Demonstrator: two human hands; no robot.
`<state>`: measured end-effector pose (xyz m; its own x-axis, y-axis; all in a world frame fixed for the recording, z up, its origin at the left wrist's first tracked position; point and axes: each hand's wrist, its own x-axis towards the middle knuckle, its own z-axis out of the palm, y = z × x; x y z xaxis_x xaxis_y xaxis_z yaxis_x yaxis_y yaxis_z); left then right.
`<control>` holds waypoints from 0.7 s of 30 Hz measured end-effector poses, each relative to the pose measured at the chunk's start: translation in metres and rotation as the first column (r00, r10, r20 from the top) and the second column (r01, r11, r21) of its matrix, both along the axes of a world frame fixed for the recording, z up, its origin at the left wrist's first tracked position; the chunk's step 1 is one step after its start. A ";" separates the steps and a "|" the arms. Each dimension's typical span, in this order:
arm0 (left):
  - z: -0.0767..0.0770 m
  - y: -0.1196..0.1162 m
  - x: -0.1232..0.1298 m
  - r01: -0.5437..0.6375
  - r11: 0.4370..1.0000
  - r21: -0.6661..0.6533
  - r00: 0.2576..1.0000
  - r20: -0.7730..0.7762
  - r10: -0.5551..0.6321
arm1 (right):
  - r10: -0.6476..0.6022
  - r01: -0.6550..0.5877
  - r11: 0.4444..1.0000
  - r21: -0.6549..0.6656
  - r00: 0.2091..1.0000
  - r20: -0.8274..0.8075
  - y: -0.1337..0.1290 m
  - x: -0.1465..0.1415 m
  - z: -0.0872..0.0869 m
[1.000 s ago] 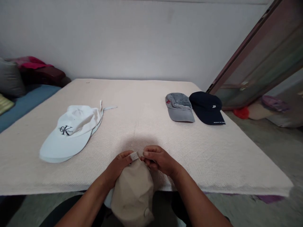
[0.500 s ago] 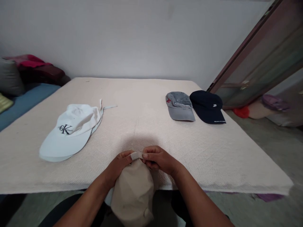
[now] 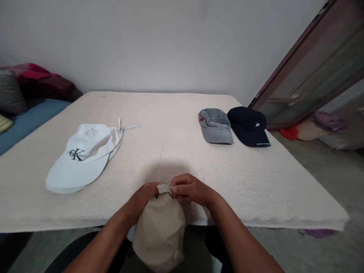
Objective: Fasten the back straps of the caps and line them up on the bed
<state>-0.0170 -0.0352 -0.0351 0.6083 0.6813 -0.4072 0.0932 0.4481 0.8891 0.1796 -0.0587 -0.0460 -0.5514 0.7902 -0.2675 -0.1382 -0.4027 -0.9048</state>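
Note:
A beige cap (image 3: 160,231) hangs crown toward me at the table's near edge, its back strap (image 3: 164,188) uppermost. My left hand (image 3: 143,199) is closed on the cap's rim at the left end of the strap, beside a small metal buckle (image 3: 156,196). On the other side, my right hand (image 3: 189,189) pinches the strap's right end between thumb and fingers. The cap's brim is mostly hidden beneath the crown and my left forearm.
A white cap (image 3: 85,151) with a black CK logo and loose straps lies at the left on the cream-covered table (image 3: 167,136). A grey cap (image 3: 215,125) and a navy cap (image 3: 248,125) sit side by side at the back right. Behind rises a wall (image 3: 159,45).
The strap has turned slightly between my hands, and the buckle beside my left fingers now shows more. Both hands keep their hold. The view has shifted a little.

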 end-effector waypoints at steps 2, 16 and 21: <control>-0.001 -0.001 0.000 -0.003 1.000 -0.002 1.000 -0.011 0.003 | 0.002 -0.002 1.000 0.008 1.000 0.008 0.000 0.000 0.001; 0.005 -0.002 -0.001 0.035 0.996 -0.086 0.999 0.005 -0.035 | 0.078 -0.080 0.994 0.070 0.996 0.034 0.001 0.003 0.004; -0.001 -0.002 -0.002 -0.003 0.998 -0.070 1.000 -0.023 0.001 | 0.006 -0.019 0.994 0.110 0.993 0.119 0.001 0.000 0.002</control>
